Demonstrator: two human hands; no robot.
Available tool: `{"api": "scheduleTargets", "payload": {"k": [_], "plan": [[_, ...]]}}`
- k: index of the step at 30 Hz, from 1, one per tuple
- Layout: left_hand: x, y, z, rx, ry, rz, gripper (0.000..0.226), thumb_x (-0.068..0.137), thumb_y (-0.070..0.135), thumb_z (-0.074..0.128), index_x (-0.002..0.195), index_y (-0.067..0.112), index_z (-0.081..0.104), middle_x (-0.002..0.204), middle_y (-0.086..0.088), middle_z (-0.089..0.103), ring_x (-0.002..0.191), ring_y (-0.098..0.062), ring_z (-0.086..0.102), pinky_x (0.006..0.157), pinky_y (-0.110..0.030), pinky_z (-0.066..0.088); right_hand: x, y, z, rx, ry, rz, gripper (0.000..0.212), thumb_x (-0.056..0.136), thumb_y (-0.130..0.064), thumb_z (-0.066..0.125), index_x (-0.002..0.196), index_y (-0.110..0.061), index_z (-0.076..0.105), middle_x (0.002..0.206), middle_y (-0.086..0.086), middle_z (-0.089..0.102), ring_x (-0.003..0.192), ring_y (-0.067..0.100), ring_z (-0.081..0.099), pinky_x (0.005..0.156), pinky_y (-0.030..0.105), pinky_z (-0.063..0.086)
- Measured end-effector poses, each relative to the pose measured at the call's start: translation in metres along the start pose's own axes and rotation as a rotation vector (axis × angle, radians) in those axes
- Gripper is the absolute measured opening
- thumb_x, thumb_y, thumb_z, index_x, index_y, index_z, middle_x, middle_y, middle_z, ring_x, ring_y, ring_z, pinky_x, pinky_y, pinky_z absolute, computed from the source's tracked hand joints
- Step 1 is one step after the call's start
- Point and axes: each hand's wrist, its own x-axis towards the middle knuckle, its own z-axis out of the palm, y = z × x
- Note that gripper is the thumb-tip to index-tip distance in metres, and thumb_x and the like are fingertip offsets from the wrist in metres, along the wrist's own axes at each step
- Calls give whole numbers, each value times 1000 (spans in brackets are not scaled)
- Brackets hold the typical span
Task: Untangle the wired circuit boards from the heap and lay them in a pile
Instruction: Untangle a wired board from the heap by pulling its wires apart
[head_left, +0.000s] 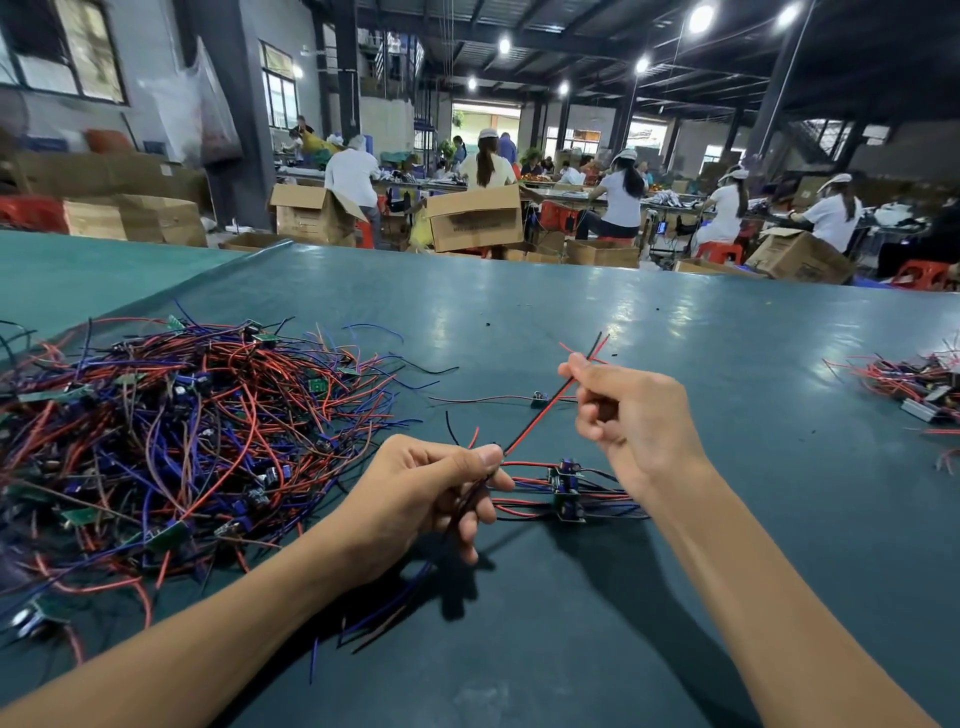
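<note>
Over the teal counter (571, 322), left hand (415, 499) and right hand (628, 410) pinch a red-and-black twin wire (545, 410), best drawn taut slowly.

- I'm finding no text here that I can read.
- I'm seeing dark print lines on the open cardboard box (475, 223) in the middle, but they're too blurred to read.
- I'm getting the same smudged print on the right-hand box (802, 265).
- I'm seeing the boards in the heap (182, 415) too small to read any markings.
</note>
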Motion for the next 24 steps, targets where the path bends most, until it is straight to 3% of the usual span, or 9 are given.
{"api": "scheduleTargets", "payload": {"k": [7,15,24], "plan": [[-2,1,0,31,-39,-48,37,86,34,72,86,-3,76,65,-16,62,44,-17,56,48,-33,55,7,-3,-12,8,40,20,17,84,-9,77,68,-2,77,62,3,57,48,10,44,39,19,31],[-3,0,1,39,-51,-72,47,78,40,77,86,-7,74,66,-20,62,45,-20,57,54,-38,58,2,2,-1,171,-37,53,20,92,-19,72,81,-2,73,60,-2,55,45,5,41,38,19,30],[-2,-3,1,-15,-46,-94,39,83,32,74,89,-7,76,68,-20,63,49,-21,59,60,-40,59,6,3,-6,326,-32,102,23,92,-24,71,92,-1,73,61,-2,55,46,5,46,40,18,36]]}}
